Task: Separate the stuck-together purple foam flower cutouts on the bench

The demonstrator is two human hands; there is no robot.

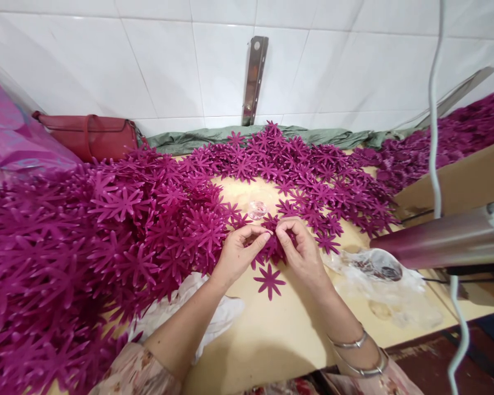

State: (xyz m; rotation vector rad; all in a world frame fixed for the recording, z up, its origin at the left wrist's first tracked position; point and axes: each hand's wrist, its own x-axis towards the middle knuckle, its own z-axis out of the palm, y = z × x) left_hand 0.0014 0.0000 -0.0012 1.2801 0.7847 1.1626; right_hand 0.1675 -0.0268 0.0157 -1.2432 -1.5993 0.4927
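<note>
My left hand (245,245) and my right hand (298,244) come close together over the table, thumb and fingertips pinched on each. Whatever is between the fingertips is too small to make out. Under and behind the fingers lie several purple flower-shaped petal pieces. One single flower piece (269,282) lies flat on the table just in front of my hands. A small clear round dish (257,209) sits behind the fingertips, with something small and reddish in it.
A large heap of purple flower pieces (140,230) covers the left side, and more lie along the back. A red bag (88,134) rests against the tiled wall. At right are a clear plastic bag (389,291), a metallic cylinder (432,236) and a hanging white cable (433,126).
</note>
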